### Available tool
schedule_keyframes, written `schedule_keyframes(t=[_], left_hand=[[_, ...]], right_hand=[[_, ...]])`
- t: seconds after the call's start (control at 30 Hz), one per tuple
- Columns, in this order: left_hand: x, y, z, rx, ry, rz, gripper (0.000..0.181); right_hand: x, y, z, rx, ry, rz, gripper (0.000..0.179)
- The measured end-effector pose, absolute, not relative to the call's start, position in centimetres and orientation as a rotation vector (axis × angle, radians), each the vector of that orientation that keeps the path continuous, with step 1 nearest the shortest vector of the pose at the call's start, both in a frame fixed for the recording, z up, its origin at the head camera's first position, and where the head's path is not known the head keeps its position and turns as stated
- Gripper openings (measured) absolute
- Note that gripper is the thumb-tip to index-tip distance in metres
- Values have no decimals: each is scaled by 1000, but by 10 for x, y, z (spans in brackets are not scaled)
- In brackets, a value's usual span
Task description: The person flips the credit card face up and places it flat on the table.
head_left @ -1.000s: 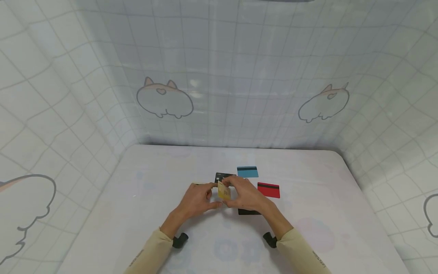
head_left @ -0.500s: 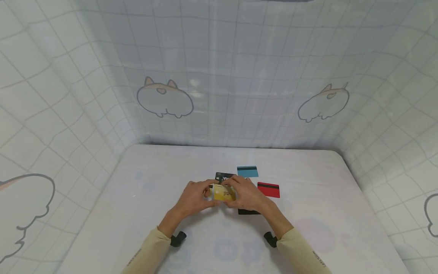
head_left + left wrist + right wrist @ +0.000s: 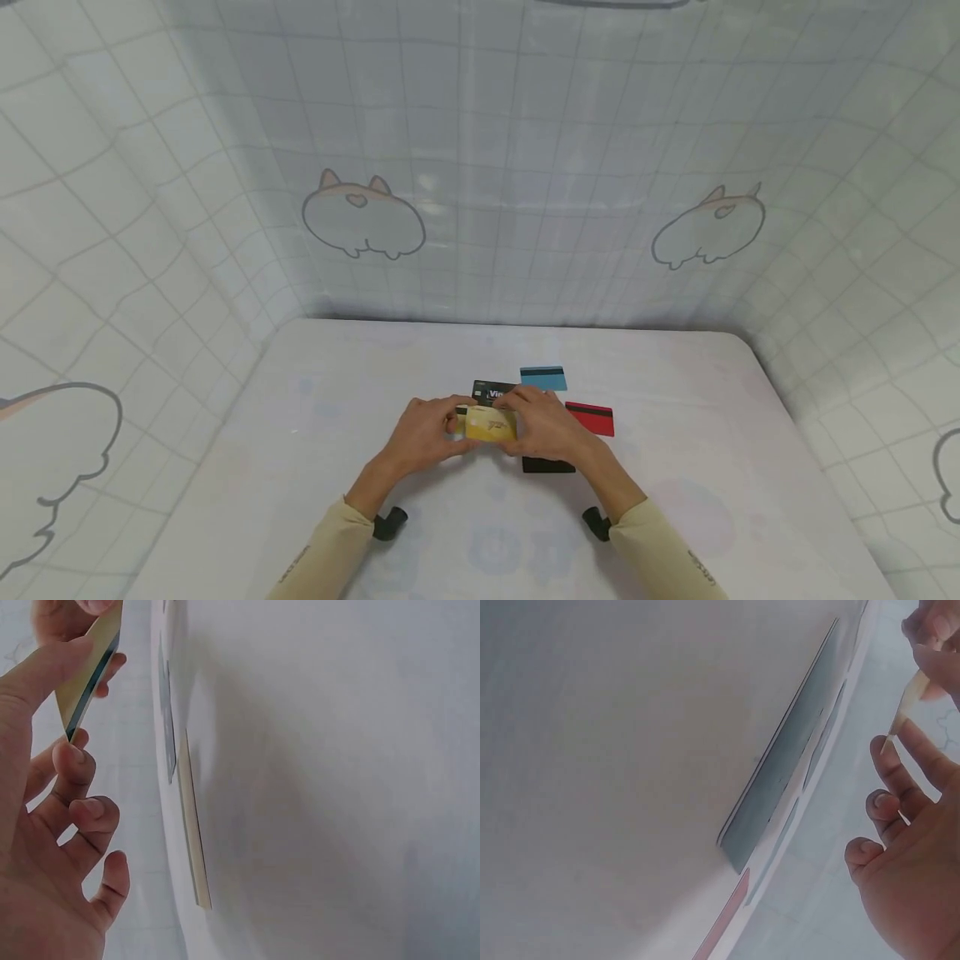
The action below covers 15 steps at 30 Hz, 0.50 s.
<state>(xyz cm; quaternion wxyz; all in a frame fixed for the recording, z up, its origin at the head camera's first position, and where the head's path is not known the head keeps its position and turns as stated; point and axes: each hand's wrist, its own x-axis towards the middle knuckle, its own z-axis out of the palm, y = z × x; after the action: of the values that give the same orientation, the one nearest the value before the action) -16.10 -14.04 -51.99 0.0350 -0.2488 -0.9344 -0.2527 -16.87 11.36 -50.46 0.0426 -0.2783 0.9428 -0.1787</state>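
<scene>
A yellow bank card point(image 3: 491, 424) is held up off the table between both hands, its printed face towards the head camera. The left hand point(image 3: 427, 433) pinches its left end; in the left wrist view the dark stripe on the card's back point(image 3: 94, 682) shows, with the thumb over the face. On the other end, the right hand point(image 3: 547, 427) grips the card with thumb and fingers along opposite edges. A second yellowish card point(image 3: 193, 825) lies on the table below, mostly hidden behind the left fingers in the head view.
Around the hands lie a black card point(image 3: 491, 391) with lettering, a blue card point(image 3: 543, 380), a red card point(image 3: 591, 419) and a dark card or flat case point(image 3: 548, 465) partly under the right hand. Black wrist mounts point(image 3: 390, 524) sit at the sleeves.
The yellow card has turned from a steep slant to facing the head camera, and the left fingers have come onto its left end. The cards on the table have stayed put.
</scene>
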Motion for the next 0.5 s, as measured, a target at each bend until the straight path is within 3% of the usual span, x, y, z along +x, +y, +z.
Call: schedule_keyframes(t=[0.5], left_hand=[[-159,-146,-531,-741,-2995,-618,63]], right_hand=[[-166,117,-509,-830,2882,-428,55]])
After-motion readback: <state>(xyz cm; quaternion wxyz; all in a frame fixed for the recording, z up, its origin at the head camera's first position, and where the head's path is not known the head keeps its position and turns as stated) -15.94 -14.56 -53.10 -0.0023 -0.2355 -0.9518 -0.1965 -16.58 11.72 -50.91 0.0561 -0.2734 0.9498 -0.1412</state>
